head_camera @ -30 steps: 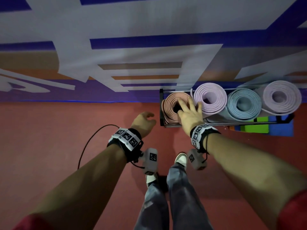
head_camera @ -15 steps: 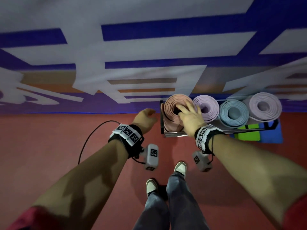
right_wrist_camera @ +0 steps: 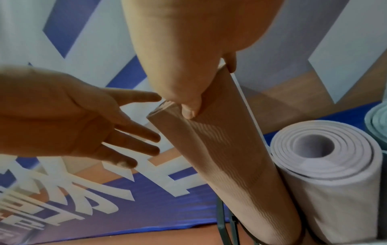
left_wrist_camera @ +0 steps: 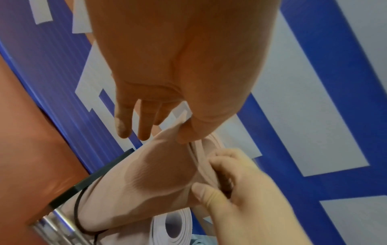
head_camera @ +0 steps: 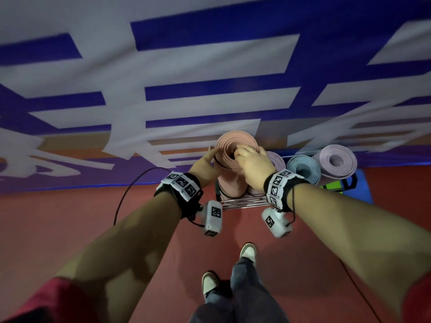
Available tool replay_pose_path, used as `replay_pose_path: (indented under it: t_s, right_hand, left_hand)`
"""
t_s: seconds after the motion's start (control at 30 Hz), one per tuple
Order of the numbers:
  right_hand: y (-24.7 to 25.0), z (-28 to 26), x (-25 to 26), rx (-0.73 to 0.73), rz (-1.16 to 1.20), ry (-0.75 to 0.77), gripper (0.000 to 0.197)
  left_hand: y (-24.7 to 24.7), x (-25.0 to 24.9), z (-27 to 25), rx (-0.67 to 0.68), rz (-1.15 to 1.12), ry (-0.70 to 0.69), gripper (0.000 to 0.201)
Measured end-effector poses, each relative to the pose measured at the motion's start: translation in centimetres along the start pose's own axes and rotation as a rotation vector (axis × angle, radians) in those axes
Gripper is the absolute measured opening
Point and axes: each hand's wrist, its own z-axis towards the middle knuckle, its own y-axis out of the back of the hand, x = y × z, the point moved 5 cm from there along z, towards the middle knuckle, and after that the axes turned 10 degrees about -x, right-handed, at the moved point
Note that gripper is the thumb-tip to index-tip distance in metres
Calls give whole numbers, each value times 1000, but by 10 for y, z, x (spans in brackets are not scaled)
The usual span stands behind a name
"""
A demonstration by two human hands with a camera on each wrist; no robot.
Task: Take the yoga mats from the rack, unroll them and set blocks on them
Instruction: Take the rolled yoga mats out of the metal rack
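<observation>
A salmon-pink rolled mat (head_camera: 235, 145) stands tilted, its upper end raised above the metal rack (head_camera: 242, 202). My right hand (head_camera: 245, 155) grips that upper end, fingers in the core and thumb (right_wrist_camera: 189, 109) on the outer layer. On the mat's left side my left hand (head_camera: 211, 155) lies with straight fingers (right_wrist_camera: 134, 137), and its thumb (left_wrist_camera: 188, 132) touches the rim. A thin black strap (left_wrist_camera: 77, 213) circles the mat (left_wrist_camera: 159, 169) low down. Still in the rack are a lilac mat (head_camera: 277, 160), a blue mat (head_camera: 303, 167) and another lilac mat (head_camera: 338, 162).
Green (head_camera: 333, 185) and blue (head_camera: 363, 187) blocks lie behind the rack at the right. A blue and white banner wall (head_camera: 210, 78) rises just beyond. My feet (head_camera: 248, 251) stand on red floor close to the rack, and a black cable (head_camera: 126, 190) loops at the left.
The right hand has pulled the pink mat upward out of its place among the others. The left hand has moved right and opened against the mat's side.
</observation>
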Motion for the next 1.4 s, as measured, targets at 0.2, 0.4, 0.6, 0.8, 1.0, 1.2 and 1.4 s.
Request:
replay_pose_path:
  t_s: [0.2, 0.4, 0.6, 0.8, 1.0, 1.2, 1.4]
  right_hand:
    - [43, -4, 5, -33, -38, -8, 39]
    - [88, -9, 16, -101, -37, 13, 26]
    - [139, -18, 33, -178, -32, 30, 16]
    - [214, -36, 56, -230, -55, -10, 20]
    - [294, -59, 83, -336, -60, -69, 28]
    - [351, -92, 114, -486, -50, -108, 28]
    - [384, -136, 140, -605, 27, -223, 25]
  left_hand:
    - [2, -30, -6, -2, 58, -80, 69]
    - [19, -65, -22, -21, 185, -143, 53]
    - [47, -88, -42, -120, 258, -200, 57]
    - [85, -131, -83, -224, 290, -337, 63]
    - [131, -182, -137, -296, 251, -503, 59]
    - [161, -206, -192, -328, 76, -653, 81]
    - [161, -192, -231, -366, -225, -683, 140]
